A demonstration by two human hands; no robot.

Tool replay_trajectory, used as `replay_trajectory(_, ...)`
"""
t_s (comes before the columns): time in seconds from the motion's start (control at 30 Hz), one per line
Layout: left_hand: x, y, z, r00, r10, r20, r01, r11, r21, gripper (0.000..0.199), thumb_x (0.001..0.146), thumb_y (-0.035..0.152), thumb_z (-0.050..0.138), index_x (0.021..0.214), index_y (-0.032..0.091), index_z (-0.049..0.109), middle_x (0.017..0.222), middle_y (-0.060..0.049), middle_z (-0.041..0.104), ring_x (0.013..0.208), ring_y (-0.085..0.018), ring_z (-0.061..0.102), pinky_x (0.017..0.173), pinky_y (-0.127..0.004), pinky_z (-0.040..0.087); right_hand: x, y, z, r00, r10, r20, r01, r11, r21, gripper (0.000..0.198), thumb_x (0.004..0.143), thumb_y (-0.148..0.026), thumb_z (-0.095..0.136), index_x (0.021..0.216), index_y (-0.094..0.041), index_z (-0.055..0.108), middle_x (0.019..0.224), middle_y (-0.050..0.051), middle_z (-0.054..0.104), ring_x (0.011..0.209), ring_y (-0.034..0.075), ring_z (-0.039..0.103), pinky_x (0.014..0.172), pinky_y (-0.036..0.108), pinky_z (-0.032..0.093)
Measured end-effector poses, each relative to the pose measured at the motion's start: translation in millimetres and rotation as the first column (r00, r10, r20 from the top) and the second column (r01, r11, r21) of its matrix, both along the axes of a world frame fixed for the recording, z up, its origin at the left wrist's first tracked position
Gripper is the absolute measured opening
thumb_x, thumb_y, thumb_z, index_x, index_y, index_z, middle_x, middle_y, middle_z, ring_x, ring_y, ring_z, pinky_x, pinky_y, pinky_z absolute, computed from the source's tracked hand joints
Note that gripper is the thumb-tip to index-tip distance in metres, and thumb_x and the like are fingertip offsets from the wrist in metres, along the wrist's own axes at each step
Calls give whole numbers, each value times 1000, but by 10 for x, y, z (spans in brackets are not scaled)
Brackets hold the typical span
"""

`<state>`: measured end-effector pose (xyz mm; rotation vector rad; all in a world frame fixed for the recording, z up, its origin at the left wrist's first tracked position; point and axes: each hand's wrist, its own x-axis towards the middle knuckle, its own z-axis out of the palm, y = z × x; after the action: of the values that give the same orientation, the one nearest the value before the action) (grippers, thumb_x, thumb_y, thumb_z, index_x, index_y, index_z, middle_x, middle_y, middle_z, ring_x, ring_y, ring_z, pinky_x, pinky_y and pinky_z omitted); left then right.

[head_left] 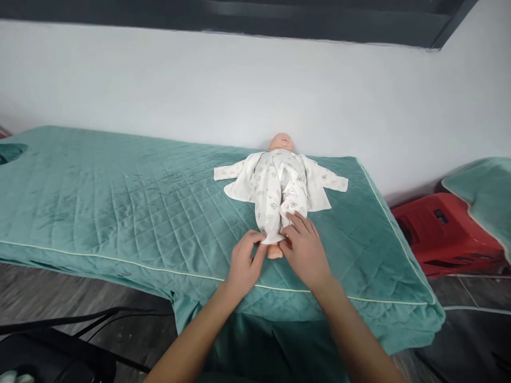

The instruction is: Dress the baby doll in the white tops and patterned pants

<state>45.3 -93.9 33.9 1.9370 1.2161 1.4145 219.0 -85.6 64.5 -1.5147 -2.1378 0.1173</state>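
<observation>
A baby doll [281, 142] lies on its back, head toward the wall, on a green quilted bed cover. White printed baby pants [268, 197] cover its legs, and a white baby jacket [243, 183] is spread open around it, sleeves out to both sides. My left hand [246, 260] pinches the left edge of a pant-leg cuff between thumb and fingers. On the cuff's other side, my right hand [304, 246] grips the fabric with thumb and fingertips. One bare doll foot [274, 251] pokes out below the cuff, between my hands. The other foot is hidden.
The green quilted cover [120, 197] drapes over the bed, which runs along a white wall [159, 85]. A red plastic object [443, 231] stands beyond the bed's right end. Black cables [80, 319] and a dark item are at the lower left.
</observation>
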Motion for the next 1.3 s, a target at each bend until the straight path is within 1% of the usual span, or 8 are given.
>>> replay_trajectory(0.23,-229,-169,-300,970,212,116,-193,969,-153,9,97,26,55,99,22,63,91,-1,67,83,-14,64,78,-27,51,-19,-203,376,941,266,209,-293,950,108,15,96,-15,51,92,-19,64,150,12,51,148,28,37,124,57,28)
replay_trajectory(0.33,-315,-245,-416,978,208,-13,-208,967,-148,8,95,23,56,99,22,63,93,-1,68,87,-16,64,81,-29,51,-32,-237,371,898,358,256,-395,913,107,17,97,-14,47,89,-17,62,149,12,53,147,26,38,126,54,25)
replay_trajectory(0.43,-340,-274,-424,967,114,-228,-141,985,-103,8,94,18,55,96,21,61,92,-1,68,90,-18,63,84,-33,51,-32,-246,207,930,319,181,-342,933,113,15,98,-13,47,95,-17,62,147,11,54,144,26,42,124,54,29)
replay_trajectory(0.63,-265,-311,-193,954,122,-273,-115,992,43,30,93,10,51,121,20,54,123,-10,59,117,-20,57,101,-39,51,143,-387,-138,952,274,-139,-257,958,128,23,96,-11,51,115,-21,59,145,13,52,140,27,46,117,53,40)
replay_trajectory(0.8,-48,-243,127,958,28,-284,30,980,199,28,94,10,53,121,20,54,119,-9,61,113,-20,57,101,-38,50,362,-395,-406,946,25,-322,-2,997,71,41,92,-11,49,131,-22,49,137,14,53,130,27,52,109,52,47)
replay_trajectory(0.97,284,39,315,807,-95,-583,122,993,7,21,98,17,46,115,18,58,115,-8,64,110,-24,58,97,-41,51,327,-163,-596,963,-152,-221,148,988,-36,25,89,-17,55,114,-19,55,112,14,60,107,31,57,93,51,52)
replay_trajectory(1.17,534,242,402,633,-78,-770,21,996,-83,15,93,23,55,106,19,59,110,-9,64,104,-28,61,83,-42,52,320,47,-315,965,-27,-262,19,999,-31,12,90,-12,48,96,-20,56,92,6,62,90,24,59,80,38,48)
replay_trajectory(1.3,507,322,431,744,-86,-663,-22,988,-153,11,89,16,55,98,21,59,101,-4,68,93,-22,65,77,-35,49,405,-9,-31,968,129,-216,-101,985,137,14,90,-11,49,96,-21,57,90,4,60,89,22,58,79,33,45)
